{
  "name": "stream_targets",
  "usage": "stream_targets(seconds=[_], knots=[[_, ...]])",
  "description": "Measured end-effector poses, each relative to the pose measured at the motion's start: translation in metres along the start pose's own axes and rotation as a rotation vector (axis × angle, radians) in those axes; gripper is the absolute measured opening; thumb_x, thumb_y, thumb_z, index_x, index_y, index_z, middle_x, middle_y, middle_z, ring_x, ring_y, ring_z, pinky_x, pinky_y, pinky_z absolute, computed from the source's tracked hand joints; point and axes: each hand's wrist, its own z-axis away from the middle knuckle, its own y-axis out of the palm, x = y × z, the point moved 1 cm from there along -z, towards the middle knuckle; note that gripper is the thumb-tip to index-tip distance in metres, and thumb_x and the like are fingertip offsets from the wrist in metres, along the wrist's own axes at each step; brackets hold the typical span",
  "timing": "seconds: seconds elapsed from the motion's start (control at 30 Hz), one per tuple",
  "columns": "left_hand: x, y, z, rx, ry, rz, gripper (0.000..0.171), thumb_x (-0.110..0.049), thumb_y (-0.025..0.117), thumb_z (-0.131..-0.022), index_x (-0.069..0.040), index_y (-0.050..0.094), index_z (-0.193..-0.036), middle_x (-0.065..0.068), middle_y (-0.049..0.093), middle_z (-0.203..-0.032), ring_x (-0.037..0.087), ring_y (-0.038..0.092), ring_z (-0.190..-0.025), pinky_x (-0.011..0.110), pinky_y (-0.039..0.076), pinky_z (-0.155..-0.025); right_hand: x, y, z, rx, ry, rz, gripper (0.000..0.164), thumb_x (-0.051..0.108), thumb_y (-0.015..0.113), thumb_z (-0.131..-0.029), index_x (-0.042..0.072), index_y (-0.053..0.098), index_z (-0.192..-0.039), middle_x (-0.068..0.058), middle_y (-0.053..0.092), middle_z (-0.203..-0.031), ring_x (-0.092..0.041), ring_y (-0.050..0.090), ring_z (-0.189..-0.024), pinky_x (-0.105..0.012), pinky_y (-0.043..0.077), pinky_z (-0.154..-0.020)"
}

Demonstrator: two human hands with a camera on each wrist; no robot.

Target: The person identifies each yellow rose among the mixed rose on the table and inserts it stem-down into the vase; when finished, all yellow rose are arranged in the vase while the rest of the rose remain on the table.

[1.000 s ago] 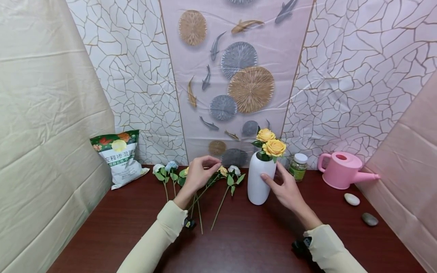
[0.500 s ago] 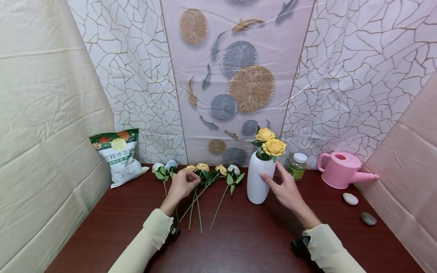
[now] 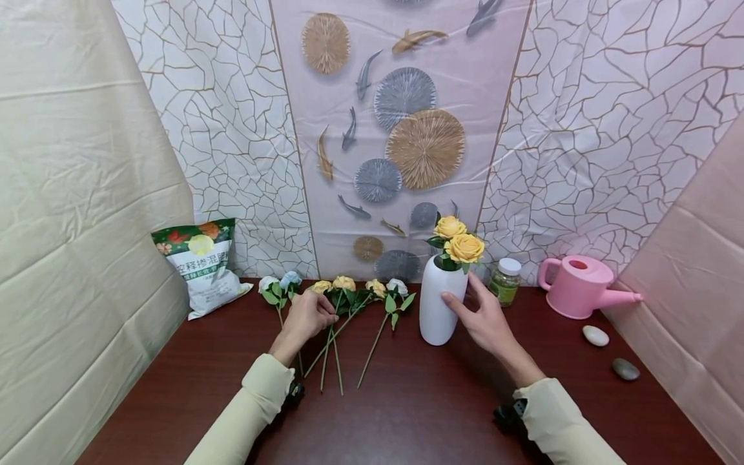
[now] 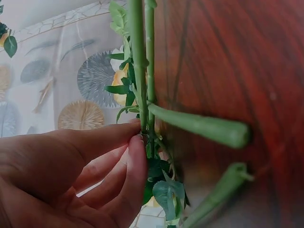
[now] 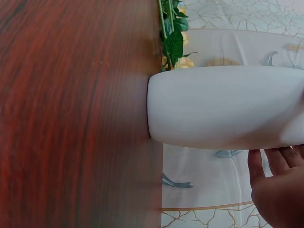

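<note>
My left hand [image 3: 305, 318] is low over the cut-length flowers lying on the table. In the left wrist view its thumb and forefinger pinch a green rose stem [image 4: 137, 61], with other stems crossing close by. Several yellow roses [image 3: 344, 283] lie just beyond this hand, blooms toward the wall. My right hand [image 3: 485, 321] holds the white vase [image 3: 437, 310] from its right side, thumb in front and fingers behind. The vase stands upright on the table. Two yellow roses [image 3: 465, 248] with dark leaves rise from its mouth.
White and pale blue flowers [image 3: 290, 279] lie to the left, and a white one [image 3: 397, 287] to the right. A fertilizer bag [image 3: 203, 271] leans at the back left. Right of the vase are a lidded jar [image 3: 504, 282], a pink watering can [image 3: 581, 288] and two stones [image 3: 595, 336].
My left hand has moved left and down from above the flowers to their stems, where it now pinches one. The right hand keeps its hold on the vase.
</note>
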Motion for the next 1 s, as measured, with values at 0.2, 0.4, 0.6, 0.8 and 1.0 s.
stream_targets(seconds=[0.2, 0.4, 0.6, 0.8, 1.0], knots=[[-0.0012, 0.0009, 0.0017, 0.029, -0.041, -0.004, 0.014, -0.020, 0.089, -0.075, -0.021, 0.076, -0.073, -0.008, 0.070, -0.062, 0.008, 0.064, -0.054, 0.027, 0.053, -0.055, 0.0015, 0.0003, -0.0004, -0.004, -0.004, 0.005, 0.064, 0.040, 0.069, -0.095, 0.042, 0.038, -0.151, -0.001, 0.058, -0.142, -0.021, 0.056, -0.131, -0.051, 0.049, -0.106], [-0.0008, 0.0020, 0.0022, 0.062, -0.061, 0.030, 0.015, -0.022, 0.090, -0.075, -0.019, 0.076, -0.075, -0.007, 0.070, -0.060, 0.010, 0.065, -0.053, 0.028, 0.053, -0.051, 0.0004, 0.0003, -0.0004, -0.003, -0.009, 0.003, 0.064, 0.040, 0.069, -0.096, 0.042, 0.038, -0.151, -0.002, 0.058, -0.142, -0.022, 0.056, -0.130, -0.051, 0.049, -0.106], [-0.0004, 0.0021, 0.0020, 0.071, -0.043, 0.082, 0.012, -0.018, 0.088, -0.077, -0.016, 0.077, -0.081, -0.005, 0.072, -0.063, 0.010, 0.068, -0.054, 0.028, 0.055, -0.054, -0.0004, 0.0003, 0.0004, -0.010, -0.015, 0.011, 0.064, 0.039, 0.068, -0.096, 0.039, 0.037, -0.152, -0.003, 0.058, -0.143, -0.022, 0.056, -0.131, -0.050, 0.048, -0.107], [0.0003, -0.0004, 0.0019, 0.119, -0.070, 0.277, 0.017, -0.013, 0.084, -0.081, -0.007, 0.076, -0.095, 0.002, 0.075, -0.073, 0.016, 0.073, -0.061, 0.037, 0.062, -0.062, 0.0005, 0.0001, 0.0016, -0.011, -0.003, 0.009, 0.065, 0.040, 0.069, -0.095, 0.039, 0.038, -0.152, -0.003, 0.057, -0.144, -0.022, 0.055, -0.132, -0.049, 0.048, -0.108], [0.0008, -0.0032, 0.0005, 0.144, -0.120, 0.520, 0.021, -0.007, 0.082, -0.083, -0.001, 0.075, -0.101, 0.010, 0.077, -0.083, 0.023, 0.076, -0.071, 0.045, 0.063, -0.073, 0.0017, -0.0001, 0.0015, -0.009, 0.001, 0.011, 0.065, 0.042, 0.069, -0.095, 0.039, 0.038, -0.152, -0.004, 0.056, -0.145, -0.024, 0.054, -0.133, -0.053, 0.047, -0.108]])
